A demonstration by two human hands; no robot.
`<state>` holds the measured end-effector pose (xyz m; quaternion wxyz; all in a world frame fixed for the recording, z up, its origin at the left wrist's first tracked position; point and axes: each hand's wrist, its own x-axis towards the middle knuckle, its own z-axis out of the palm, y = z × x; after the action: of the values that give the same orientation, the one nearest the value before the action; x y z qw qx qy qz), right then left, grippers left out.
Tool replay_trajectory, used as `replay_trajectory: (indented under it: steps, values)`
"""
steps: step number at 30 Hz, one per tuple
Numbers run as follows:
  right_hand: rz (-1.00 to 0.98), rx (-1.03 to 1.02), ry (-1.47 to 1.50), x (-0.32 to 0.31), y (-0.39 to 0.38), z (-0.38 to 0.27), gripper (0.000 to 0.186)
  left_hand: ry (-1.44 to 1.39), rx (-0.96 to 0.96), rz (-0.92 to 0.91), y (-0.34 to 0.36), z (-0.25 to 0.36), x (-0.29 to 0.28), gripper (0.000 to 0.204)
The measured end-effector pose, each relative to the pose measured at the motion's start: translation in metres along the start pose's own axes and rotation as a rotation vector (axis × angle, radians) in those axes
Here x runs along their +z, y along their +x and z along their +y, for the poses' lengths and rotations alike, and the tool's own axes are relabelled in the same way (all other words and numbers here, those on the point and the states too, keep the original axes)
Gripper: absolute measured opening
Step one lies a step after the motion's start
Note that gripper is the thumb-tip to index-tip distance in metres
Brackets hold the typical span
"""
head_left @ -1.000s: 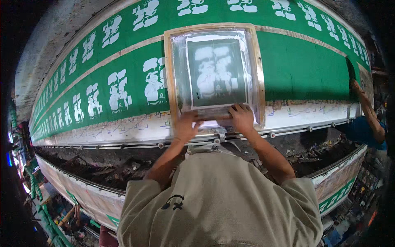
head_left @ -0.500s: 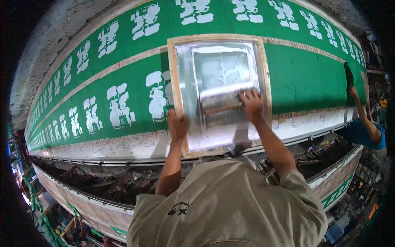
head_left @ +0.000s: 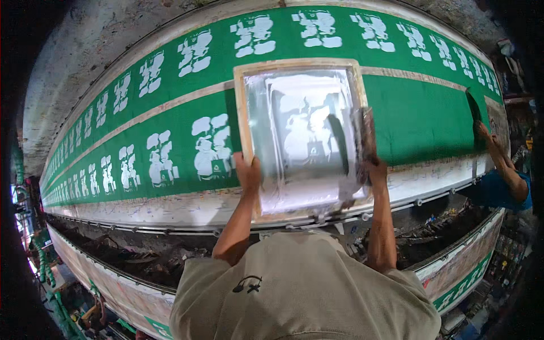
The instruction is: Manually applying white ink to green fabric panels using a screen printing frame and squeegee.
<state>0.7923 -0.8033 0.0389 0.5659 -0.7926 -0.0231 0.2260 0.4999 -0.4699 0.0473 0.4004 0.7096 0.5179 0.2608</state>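
A wooden-framed printing screen (head_left: 241, 102) lies on a long green sheet with white printed figures (head_left: 209, 147); a white figure shows through its mesh. My left hand (head_left: 247, 170) is closed on the screen's left frame bar. My right hand (head_left: 376, 170) grips a squeegee (head_left: 362, 127), which is blurred and held raised along the screen's right side. Beneath the screen, a metal rail with small fittings (head_left: 366, 217) runs along the near edge of the long table (head_left: 170, 208).
A second row of printed figures (head_left: 255, 31) runs along the far side. At right, a co-worker's arm (head_left: 501, 158) in a blue sleeve reaches to a dark strip (head_left: 473, 110) on the green sheet. Behind the rail, a cluttered gap (head_left: 113, 255) separates this table from another printed board (head_left: 462, 283).
My left hand moved up onto the frame's side and stayed there. My right hand carried the squeegee up across the screen, then to the right edge, turning it upright. The view shifted slightly.
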Motion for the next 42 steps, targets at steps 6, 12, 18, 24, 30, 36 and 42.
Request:
replay_trajectory:
  steps: [6,12,18,24,30,36,42]
  values:
    - [-0.037,0.032,-0.164,-0.151,0.1,-0.02,0.035,0.044,0.069,-0.072,-0.063,0.079,0.149,0.038]
    - [0.066,0.122,-0.093,-0.192,0.071,0.026,0.046,0.315,0.204,0.027,-0.096,0.072,0.159,0.034]
    - [0.094,-0.129,-0.329,-0.171,0.043,0.026,0.062,0.49,0.422,-0.035,-0.087,0.064,0.147,0.03]
    - [-0.065,-0.828,-1.172,-0.083,0.067,-0.071,0.047,0.069,0.586,-0.234,-0.042,0.138,0.171,0.046]
    - [-0.352,-0.772,-1.087,0.004,0.276,-0.159,0.023,0.254,0.664,-0.274,0.11,0.197,0.256,0.041]
    - [-0.231,-0.764,-1.1,-0.044,0.131,-0.06,0.03,0.331,0.642,-0.249,-0.048,0.144,0.215,0.041]
    - [-0.385,-0.695,-1.061,-0.123,-0.022,-0.002,0.033,0.397,0.53,-0.292,-0.232,0.113,0.146,0.044]
